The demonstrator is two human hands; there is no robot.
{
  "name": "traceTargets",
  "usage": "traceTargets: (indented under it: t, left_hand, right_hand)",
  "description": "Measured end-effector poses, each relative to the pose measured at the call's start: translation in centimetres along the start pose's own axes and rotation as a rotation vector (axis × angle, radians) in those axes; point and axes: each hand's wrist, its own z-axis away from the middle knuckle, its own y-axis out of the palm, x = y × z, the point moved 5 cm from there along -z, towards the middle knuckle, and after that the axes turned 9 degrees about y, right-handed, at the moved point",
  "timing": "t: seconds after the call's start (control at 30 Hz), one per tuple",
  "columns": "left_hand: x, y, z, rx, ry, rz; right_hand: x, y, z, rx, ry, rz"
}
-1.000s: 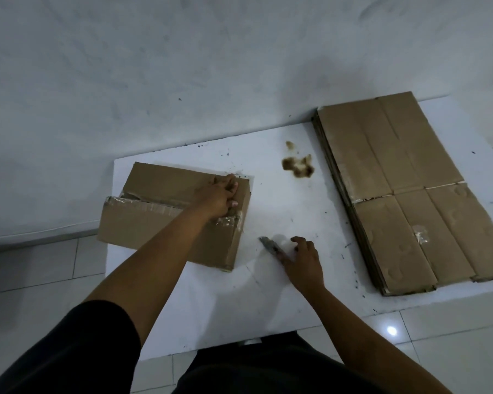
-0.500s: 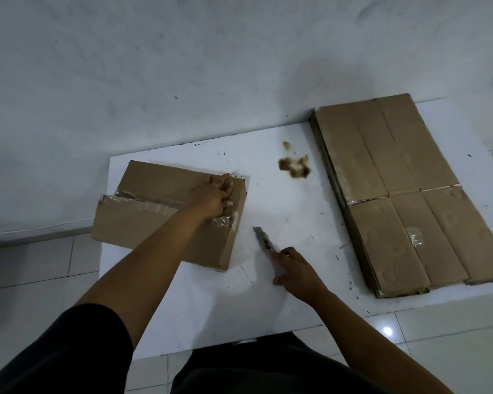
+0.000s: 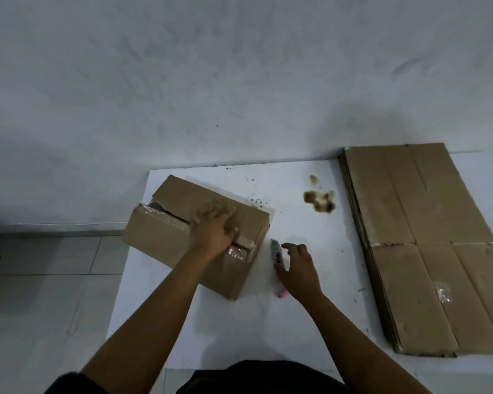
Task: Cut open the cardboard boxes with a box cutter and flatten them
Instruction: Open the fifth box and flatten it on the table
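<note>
A closed cardboard box [image 3: 165,243] with clear tape along its top seam sits at the table's left. The seam gapes at its left end. My left hand [image 3: 212,233] lies on top of the box, its fingers curled at the taped seam near the right end. Just right of the box, my right hand [image 3: 298,270] holds the box cutter [image 3: 276,253] low over the table. The thumb lies on it and the fingers arch above it. The cutter's grey tip points away from me, and its pink end shows below my palm.
A stack of flattened cardboard boxes [image 3: 427,240] covers the right part of the white table [image 3: 268,331]. A brown stain [image 3: 319,199] marks the table between box and stack. A white wall rises behind, with tiled floor at the left.
My right hand has moved forward over the box cutter, which has turned more upright beside the box. My left hand stays on the box top. The camera has tilted upward.
</note>
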Motion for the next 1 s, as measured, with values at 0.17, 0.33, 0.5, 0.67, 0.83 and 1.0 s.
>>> traceTargets:
  t: [0.17, 0.33, 0.5, 0.67, 0.83, 1.0]
  left_hand:
    - [6.1, 1.3, 4.7, -0.164, -0.720, 0.432]
    - [7.5, 2.9, 4.5, -0.117, -0.713, 0.555]
    - [8.1, 1.1, 4.6, -0.073, -0.548, 0.513]
    - [10.2, 0.7, 4.8, -0.017, -0.376, 0.497]
    - [12.3, 0.4, 5.5, -0.003, -0.230, 0.492]
    - [13.9, -0.8, 6.3, -0.012, -0.138, 0.579]
  right_hand:
    - [7.5, -1.4, -3.7, -0.068, -0.193, -0.073]
    - [11.5, 0.7, -5.3, 0.110, -0.248, 0.443]
    - [12.2, 1.5, -4.3, 0.074, -0.251, 0.511]
    - [12.6, 0.6, -2.4, 0.136, -0.149, 0.290]
    - [12.2, -1.3, -0.2, 0.214, 0.025, -0.117]
    - [7.6, -2.5, 0.1, 0.058, 0.406, -0.555]
